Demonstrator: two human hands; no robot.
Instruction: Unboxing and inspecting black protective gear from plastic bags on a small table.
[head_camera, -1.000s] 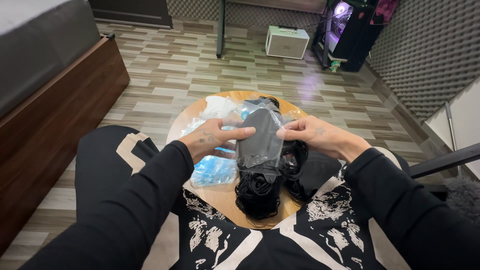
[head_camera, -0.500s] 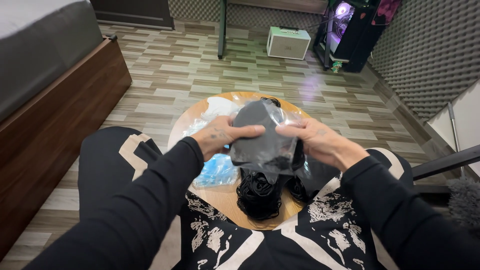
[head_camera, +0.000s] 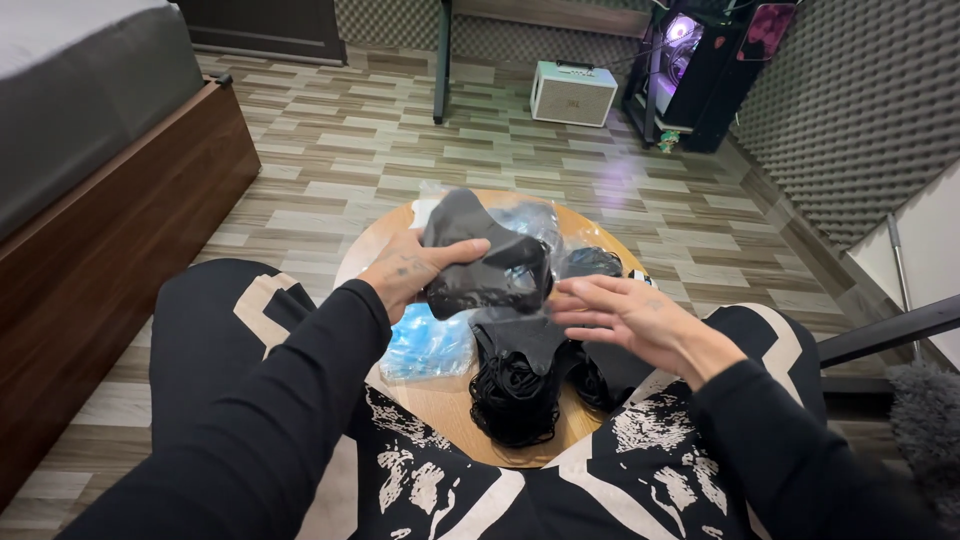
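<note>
Item: clear packet of black face masks (head_camera: 487, 262), held above the round wooden worktop (head_camera: 450, 405). Left hand (head_camera: 410, 268) clamped on its left edge; right hand (head_camera: 625, 315) open, fingers spread, just beside it. Below: black mask pile (head_camera: 515, 385), blue mask packet (head_camera: 428, 345).

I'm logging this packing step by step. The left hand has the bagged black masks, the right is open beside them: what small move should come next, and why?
Probably bring the right hand back onto the clear bag of black masks. Only the left hand grips it, above the round wooden table, and its free end droops towards the loose black masks.
</note>
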